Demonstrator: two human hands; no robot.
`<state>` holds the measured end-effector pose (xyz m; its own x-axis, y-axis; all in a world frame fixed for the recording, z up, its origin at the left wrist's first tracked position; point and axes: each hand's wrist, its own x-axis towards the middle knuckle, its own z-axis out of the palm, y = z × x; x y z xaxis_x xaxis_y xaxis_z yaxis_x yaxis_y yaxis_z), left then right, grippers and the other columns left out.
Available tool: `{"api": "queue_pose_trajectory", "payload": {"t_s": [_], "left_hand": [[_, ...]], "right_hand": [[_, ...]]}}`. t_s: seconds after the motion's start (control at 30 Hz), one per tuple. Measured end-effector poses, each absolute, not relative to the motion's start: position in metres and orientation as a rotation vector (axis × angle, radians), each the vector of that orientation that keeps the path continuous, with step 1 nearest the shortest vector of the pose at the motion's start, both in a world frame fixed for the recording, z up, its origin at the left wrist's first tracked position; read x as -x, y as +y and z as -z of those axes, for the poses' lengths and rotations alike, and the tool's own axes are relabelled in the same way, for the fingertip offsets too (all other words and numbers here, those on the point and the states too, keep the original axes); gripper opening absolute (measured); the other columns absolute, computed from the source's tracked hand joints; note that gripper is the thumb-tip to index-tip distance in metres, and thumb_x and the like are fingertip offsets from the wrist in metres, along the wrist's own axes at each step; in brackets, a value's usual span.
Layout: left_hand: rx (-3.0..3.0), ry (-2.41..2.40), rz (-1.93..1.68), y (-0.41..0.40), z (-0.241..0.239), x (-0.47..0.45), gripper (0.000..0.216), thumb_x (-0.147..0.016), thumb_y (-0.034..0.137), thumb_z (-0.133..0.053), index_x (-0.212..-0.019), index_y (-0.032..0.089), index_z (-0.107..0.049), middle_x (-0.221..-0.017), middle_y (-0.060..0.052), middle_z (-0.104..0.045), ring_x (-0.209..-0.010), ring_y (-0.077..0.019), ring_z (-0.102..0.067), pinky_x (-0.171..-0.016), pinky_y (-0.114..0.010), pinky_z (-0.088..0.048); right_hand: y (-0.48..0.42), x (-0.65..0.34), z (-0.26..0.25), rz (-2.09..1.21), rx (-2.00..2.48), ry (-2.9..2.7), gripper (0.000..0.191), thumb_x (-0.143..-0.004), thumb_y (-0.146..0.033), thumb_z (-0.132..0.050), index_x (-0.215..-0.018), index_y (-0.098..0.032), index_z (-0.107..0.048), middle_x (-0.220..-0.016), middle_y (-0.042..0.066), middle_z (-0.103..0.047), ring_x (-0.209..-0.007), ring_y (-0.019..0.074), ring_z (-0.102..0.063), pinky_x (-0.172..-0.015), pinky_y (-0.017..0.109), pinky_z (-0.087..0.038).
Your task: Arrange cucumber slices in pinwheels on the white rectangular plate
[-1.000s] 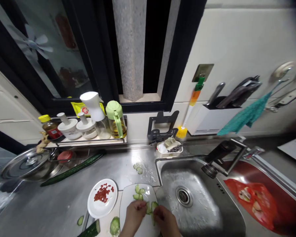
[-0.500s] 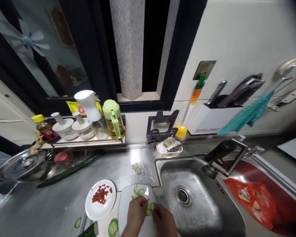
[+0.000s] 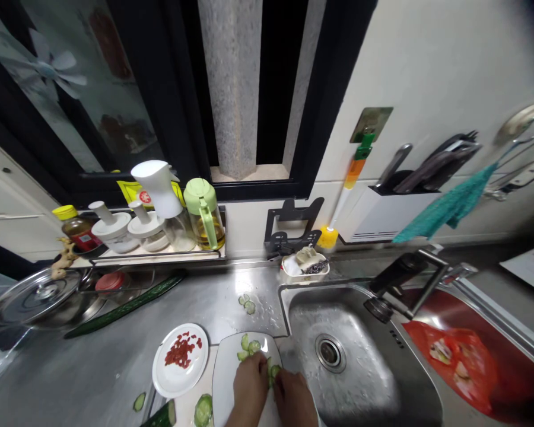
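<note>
The left hand (image 3: 250, 382) and right hand (image 3: 292, 396) were over the right part of a square plate (image 3: 225, 370), fingers bent and tips drawn close together. Cucumber slices (image 3: 273, 372) showed between the two sets of fingertips; whether either hand gripped one could not be told. More slices lay on the plate toward its far edge. The right hand worked near the left rim of the sink (image 3: 360, 385), whose open basin gave room on that side. To the left, a round plate (image 3: 160, 376) of red pieces (image 3: 180, 351) sat just beside the square one, leaving little space between their rims. Farther left, open worktop (image 3: 84, 373) stretched toward a whole cucumber (image 3: 124, 306).
</note>
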<state>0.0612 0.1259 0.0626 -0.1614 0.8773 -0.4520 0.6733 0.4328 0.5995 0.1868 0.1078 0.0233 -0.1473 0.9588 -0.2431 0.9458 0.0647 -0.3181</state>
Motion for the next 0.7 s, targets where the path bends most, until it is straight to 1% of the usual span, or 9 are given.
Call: {"api": "queue_pose_trajectory", "payload": {"t_s": [0.1,0.23,0.4,0.47,0.6,0.7], "left_hand": [[-1.311,1.929,-0.296,0.126,-0.063,-0.063,0.021,-0.086,0.021,-0.046,-0.081,0.022,-0.066,-0.088,-0.004,-0.073,-0.083,-0.0151,-0.064,-0.071,-0.023,-0.036],[-1.315,1.94,-0.27,0.125,-0.065,-0.066,0.021,-0.087,0.02,-0.045,-0.083,0.021,-0.065,-0.091,-0.004,-0.072,-0.085,-0.0148,-0.064,-0.072,-0.023,-0.036],[-1.308,1.95,-0.276,0.122,-0.069,-0.068,0.025,-0.09,0.02,-0.041,-0.102,0.021,-0.062,-0.104,-0.005,-0.07,-0.094,-0.0161,-0.062,-0.077,-0.024,-0.037],[-1.31,1.951,-0.263,0.121,-0.068,-0.068,0.027,-0.091,0.021,-0.039,-0.106,0.021,-0.061,-0.107,-0.006,-0.069,-0.095,-0.016,-0.062,-0.079,-0.024,-0.038],[-1.341,1.937,-0.243,0.121,-0.063,-0.068,0.028,-0.092,0.02,-0.037,-0.103,0.019,-0.063,-0.106,-0.006,-0.068,-0.096,-0.0157,-0.061,-0.082,-0.024,-0.038],[-1.363,1.943,-0.234,0.121,-0.061,-0.068,0.029,-0.092,0.02,-0.036,-0.098,0.018,-0.064,-0.103,-0.007,-0.069,-0.094,-0.0164,-0.062,-0.081,-0.025,-0.038]], "right_hand": [[0.108,-0.185,-0.024,-0.586,2.036,-2.347,0.027,-0.091,-0.013,-0.039,-0.09,-0.019,-0.066,-0.086,0.007,-0.07,-0.091,0.0272,-0.06,-0.074,0.035,-0.039],[0.11,-0.182,-0.032,-0.542,2.04,-2.389,0.03,-0.092,-0.012,-0.038,-0.09,-0.019,-0.067,-0.086,0.007,-0.07,-0.092,0.0266,-0.06,-0.077,0.036,-0.041],[0.109,-0.182,-0.032,-0.531,2.042,-2.403,0.027,-0.09,-0.011,-0.042,-0.091,-0.019,-0.067,-0.09,0.007,-0.069,-0.094,0.0266,-0.06,-0.078,0.036,-0.042],[0.109,-0.183,-0.029,-0.508,2.042,-2.407,0.027,-0.09,-0.01,-0.041,-0.09,-0.019,-0.067,-0.089,0.007,-0.069,-0.093,0.0268,-0.06,-0.078,0.037,-0.043],[0.109,-0.183,-0.033,-0.486,2.022,-2.436,0.03,-0.09,-0.008,-0.039,-0.091,-0.019,-0.067,-0.09,0.007,-0.07,-0.094,0.0276,-0.06,-0.078,0.038,-0.044],[0.111,-0.183,-0.045,-0.54,2.026,-2.446,0.031,-0.09,-0.008,-0.039,-0.092,-0.019,-0.068,-0.092,0.008,-0.07,-0.096,0.0281,-0.06,-0.078,0.038,-0.044]]}}
